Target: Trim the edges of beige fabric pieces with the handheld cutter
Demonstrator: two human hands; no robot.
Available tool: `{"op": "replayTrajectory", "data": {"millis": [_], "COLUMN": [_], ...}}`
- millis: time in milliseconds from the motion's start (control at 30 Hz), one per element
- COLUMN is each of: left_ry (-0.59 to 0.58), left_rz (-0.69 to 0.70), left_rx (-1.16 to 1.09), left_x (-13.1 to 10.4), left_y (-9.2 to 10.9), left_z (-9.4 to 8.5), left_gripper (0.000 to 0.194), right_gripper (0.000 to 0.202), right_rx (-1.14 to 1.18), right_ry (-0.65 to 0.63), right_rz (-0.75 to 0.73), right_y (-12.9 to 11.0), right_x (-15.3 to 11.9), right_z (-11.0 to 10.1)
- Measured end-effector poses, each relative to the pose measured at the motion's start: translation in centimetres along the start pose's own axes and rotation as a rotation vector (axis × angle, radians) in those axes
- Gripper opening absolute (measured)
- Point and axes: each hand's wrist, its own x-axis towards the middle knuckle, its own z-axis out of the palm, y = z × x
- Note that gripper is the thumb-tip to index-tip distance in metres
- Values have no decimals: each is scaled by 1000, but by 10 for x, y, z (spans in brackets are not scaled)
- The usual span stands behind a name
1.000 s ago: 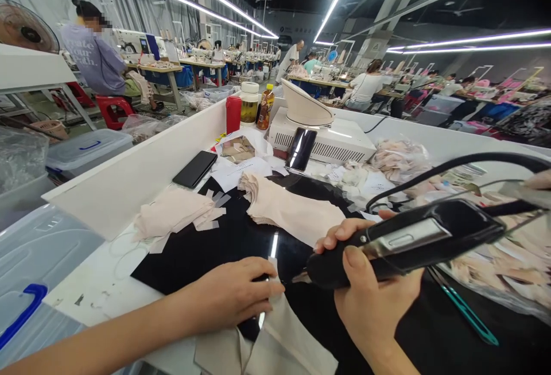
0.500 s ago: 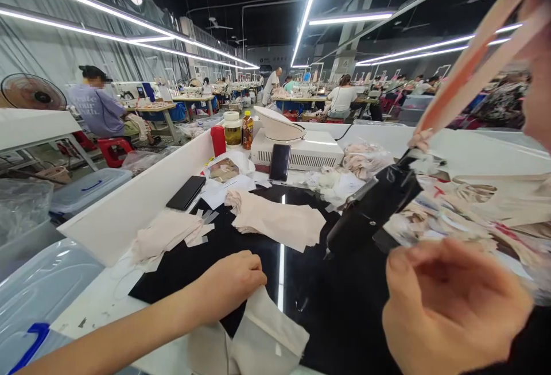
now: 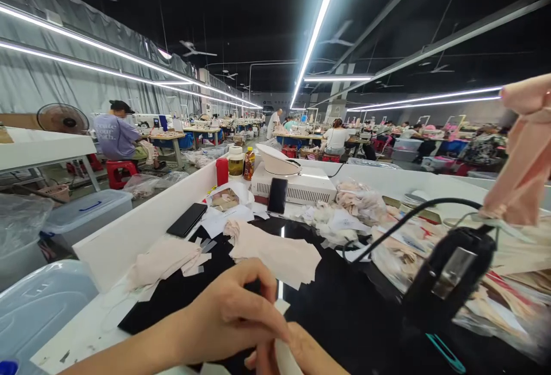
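Note:
My left hand is closed, its fingers pinching a narrow pale fabric piece at the lower middle of the view. Fingers of my right hand meet it there, closed on the same piece; most of that hand lies low in the picture, partly behind the left. Just beyond them a stack of light pink fabric pieces rests on the black work surface. A second pink stack lies to the left. To the right, a black corded hand tool hangs from a pink cloth strip.
A white machine box stands at the back with a phone against it. Another black phone lies left. Bagged fabric and scraps crowd the right. A teal looped object lies front right. White walls border the table.
My right hand has moved left from the hanging tool's side to meet my left hand at the fabric. The black tool has swung right and down in view. The camera has tilted up.

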Motion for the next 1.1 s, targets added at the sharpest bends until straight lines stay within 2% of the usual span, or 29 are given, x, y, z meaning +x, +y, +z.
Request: {"op": "replayTrajectory", "data": {"millis": [67,133,233,300,400,467,567,667,767,867,900,1000,1100], "left_ry": [121,263,455,476,416,402,453,488,477,464,457,427,373], "left_rz": [-100,-282,-627,-840,-1020,-1032,-929,-841,-743,-648,-637,-642,-659], "left_rx": [-36,-148,-559,-877,-1158,-1181,-1079,-887,-529,-122,-59,20,94], "left_x": [-14,-31,-53,-63,-68,-66,-59,-49,-33,-10,-2,17,25], "left_y": [-12,-28,-49,-58,-65,-69,-77,-86,-98,-115,-122,-147,-170], "left_z": [-7,-6,11,27,46,53,53,42,21,0,-6,-17,-15], "left_gripper": [10,12,31,48,68,68,70,74,66,50,47,41,36], "right_gripper": [71,70,63,60,58,58,56,57,56,47,43,37,32], "right_rx": [54,78,59,23,-45,-96,-146,-140,-188,-420,-531,-689,-772], "right_ry": [-37,-31,-14,-41,-97,-100,-57,27,171,384,451,564,641], "right_rz": [55,77,58,63,57,24,18,42,30,7,-12,-49,-64], "right_y": [0,-4,-14,-21,-29,-32,-29,-23,-19,-21,-24,-30,-29], "right_x": [3,6,14,19,29,35,41,45,51,58,61,67,68], "right_z": [-7,-12,-13,-8,-3,-3,-10,-18,-30,-51,-60,-90,-112]}}
